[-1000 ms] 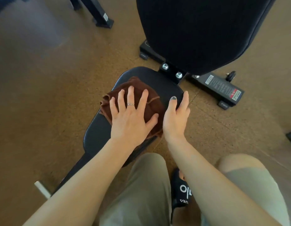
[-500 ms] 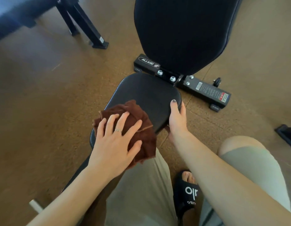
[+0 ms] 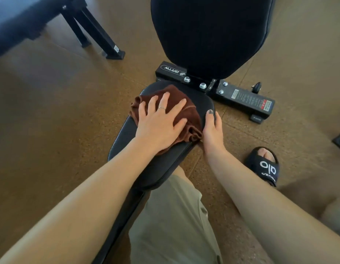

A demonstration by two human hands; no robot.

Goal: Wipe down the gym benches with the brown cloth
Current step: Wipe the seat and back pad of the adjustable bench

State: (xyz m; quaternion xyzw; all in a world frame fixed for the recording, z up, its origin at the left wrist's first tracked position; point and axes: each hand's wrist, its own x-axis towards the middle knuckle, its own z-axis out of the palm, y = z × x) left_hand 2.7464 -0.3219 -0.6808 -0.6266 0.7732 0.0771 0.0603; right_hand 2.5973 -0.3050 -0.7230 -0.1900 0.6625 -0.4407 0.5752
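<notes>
A black padded bench seat [image 3: 152, 168] runs from the lower middle up to the raised black backrest [image 3: 209, 31]. The crumpled brown cloth [image 3: 182, 103] lies on the far half of the seat. My left hand [image 3: 159, 122] is pressed flat on the cloth with fingers spread, a ring on one finger. My right hand [image 3: 212, 128] grips the seat's right edge, thumb on top of the pad, right beside the cloth.
The bench's black base bar [image 3: 241, 98] with warning labels lies on the brown cork floor [image 3: 51, 121] behind the seat. Another bench's black legs [image 3: 96, 33] stand at the upper left. My knee in khaki shorts [image 3: 175, 225] and a black slide sandal [image 3: 264, 164] are below.
My left hand has pushed the cloth from the seat's near left edge back up to the far end by the backrest. My right hand stays on the seat's right edge.
</notes>
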